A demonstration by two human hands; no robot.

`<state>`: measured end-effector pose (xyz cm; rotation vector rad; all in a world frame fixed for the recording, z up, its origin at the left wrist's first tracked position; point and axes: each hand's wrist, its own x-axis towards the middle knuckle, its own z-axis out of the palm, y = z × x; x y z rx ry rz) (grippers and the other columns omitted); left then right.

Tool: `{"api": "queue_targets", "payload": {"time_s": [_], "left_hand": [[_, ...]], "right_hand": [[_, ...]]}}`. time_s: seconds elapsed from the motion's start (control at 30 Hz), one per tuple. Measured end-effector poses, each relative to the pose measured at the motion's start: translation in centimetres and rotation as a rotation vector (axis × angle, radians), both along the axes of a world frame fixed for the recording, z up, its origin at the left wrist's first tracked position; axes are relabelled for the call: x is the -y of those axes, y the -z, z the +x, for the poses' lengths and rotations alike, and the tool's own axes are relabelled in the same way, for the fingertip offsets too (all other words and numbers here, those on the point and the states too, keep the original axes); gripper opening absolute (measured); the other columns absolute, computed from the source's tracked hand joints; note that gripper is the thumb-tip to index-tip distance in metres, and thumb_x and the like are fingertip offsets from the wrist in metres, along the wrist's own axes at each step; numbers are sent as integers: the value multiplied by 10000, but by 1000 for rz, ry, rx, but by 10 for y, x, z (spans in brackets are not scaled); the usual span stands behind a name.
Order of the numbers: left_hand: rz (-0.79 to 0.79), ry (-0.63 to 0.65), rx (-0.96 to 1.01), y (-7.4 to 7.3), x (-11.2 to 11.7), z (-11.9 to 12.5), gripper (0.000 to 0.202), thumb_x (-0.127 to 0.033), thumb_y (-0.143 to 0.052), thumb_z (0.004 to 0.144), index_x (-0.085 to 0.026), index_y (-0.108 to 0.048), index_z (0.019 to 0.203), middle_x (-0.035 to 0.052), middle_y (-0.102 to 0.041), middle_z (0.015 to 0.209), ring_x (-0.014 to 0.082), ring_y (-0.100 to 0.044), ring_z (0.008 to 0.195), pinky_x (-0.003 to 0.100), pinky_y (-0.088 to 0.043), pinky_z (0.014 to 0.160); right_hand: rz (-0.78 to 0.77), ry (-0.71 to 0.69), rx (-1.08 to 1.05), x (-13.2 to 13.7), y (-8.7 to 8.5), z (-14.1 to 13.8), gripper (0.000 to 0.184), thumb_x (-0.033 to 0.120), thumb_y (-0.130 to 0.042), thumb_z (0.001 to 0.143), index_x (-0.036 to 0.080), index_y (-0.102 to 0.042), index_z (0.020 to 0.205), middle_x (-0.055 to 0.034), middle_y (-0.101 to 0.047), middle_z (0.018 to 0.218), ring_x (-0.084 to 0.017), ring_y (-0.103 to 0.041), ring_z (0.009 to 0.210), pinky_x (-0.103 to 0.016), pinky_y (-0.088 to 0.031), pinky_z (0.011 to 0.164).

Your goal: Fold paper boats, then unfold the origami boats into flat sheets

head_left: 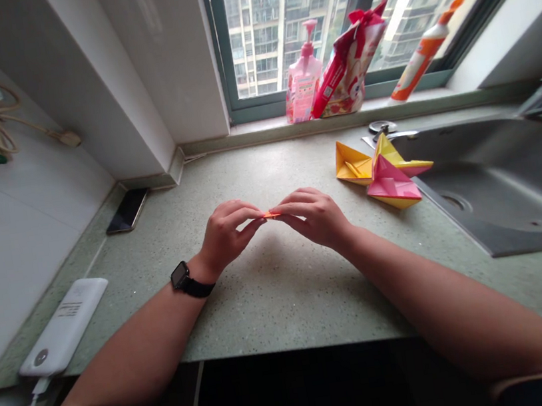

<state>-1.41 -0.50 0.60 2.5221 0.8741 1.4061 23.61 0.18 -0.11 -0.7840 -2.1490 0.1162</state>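
Observation:
Between the fingertips of both hands is a small piece of orange folded paper (271, 215), mostly hidden by the fingers. My left hand (229, 232), with a black watch (184, 281) on its wrist, pinches the paper's left end. The right end is pinched by my right hand (317, 216). Both hands are over the middle of the counter. To the right of them stand folded paper boats: an orange one (352, 163), a yellow one (398, 157) and a pink one with a yellow underside (392, 182), close together beside the sink.
A steel sink (512, 196) takes up the right side of the counter (285, 302). A phone (127, 210) and a white power bank (66, 326) with a cable lie at left. On the windowsill stand a pink pump bottle (303, 81), a red bag (350, 67) and an orange-white bottle (424, 55).

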Motion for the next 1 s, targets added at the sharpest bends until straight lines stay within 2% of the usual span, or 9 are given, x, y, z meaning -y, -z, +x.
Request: {"api": "queue_targets", "payload": {"time_s": [0.4,0.57,0.83,1.0], "left_hand": [[-98,2,104,-4,7,2,113,-326,-751,1046,-251,-803,981,56,-844,1018,217,-792,973,415,-626,944],[-165,-47,203,-5,4,0,126,-320,-736,1045,-231,-760,960,60,-822,1005,218,-774,965,412,-630,937],[-216,-122,332,12,-14,-6,78,-313,-649,1077,-241,-656,1050,71,-752,1080,217,-740,1045,429,-626,1001],[-215,-141,319,16,-20,-11,57,-298,-616,1086,-246,-610,1066,71,-739,1118,214,-737,1074,422,-626,1008]], "right_hand": [[-58,-7,-54,2,-2,0,208,343,-674,1073,364,-869,1139,-35,-856,1030,-230,-764,936,-424,-595,895],[-93,45,-203,0,-4,1,204,378,-676,1066,337,-875,1070,-51,-839,1023,-234,-768,917,-426,-628,874],[-166,141,-482,-7,-8,4,219,430,-708,1028,275,-829,931,-71,-800,965,-249,-745,917,-432,-639,847],[-276,175,-629,-23,3,13,231,485,-715,1005,266,-778,965,-43,-767,931,-225,-738,894,-397,-645,817]]}}
